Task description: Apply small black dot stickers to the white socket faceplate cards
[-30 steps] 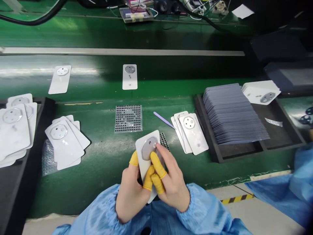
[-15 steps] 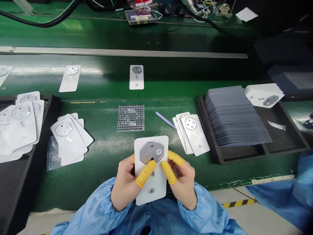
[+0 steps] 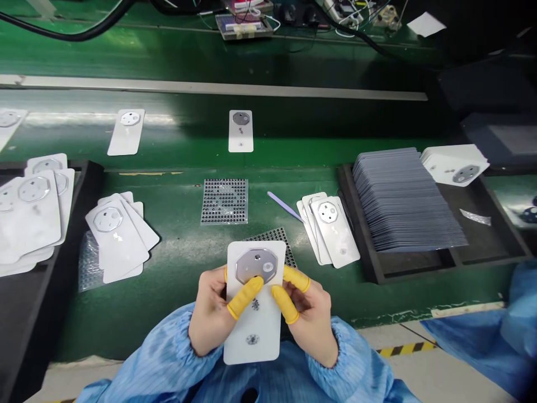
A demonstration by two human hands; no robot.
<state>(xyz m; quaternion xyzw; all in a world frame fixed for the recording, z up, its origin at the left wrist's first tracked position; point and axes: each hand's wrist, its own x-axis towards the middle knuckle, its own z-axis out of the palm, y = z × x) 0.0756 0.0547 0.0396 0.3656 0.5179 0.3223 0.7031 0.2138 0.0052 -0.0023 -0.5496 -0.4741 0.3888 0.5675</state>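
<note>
Between my two hands is a white card with rounded corners, a grey octagonal patch near its top and small dark prints below. My left hand grips its left edge, the yellow-covered thumb pressing on the lower edge of the patch. At the right edge my right hand pinches the card between a thumb and finger in yellow covers. Partly hidden behind the card lies a sheet of black dots. A second dotted sheet lies flat farther back.
Beside a purple stick lie several white cards. A black tray at right holds grey sheets. More cards lie left, near another tray. Cards rest on the green belt. A person's blue sleeve shows at right.
The held card has moved slightly down and toward me with both hands, uncovering more of the dotted sheet behind it. Cards on the belt have shifted a little to the right.
</note>
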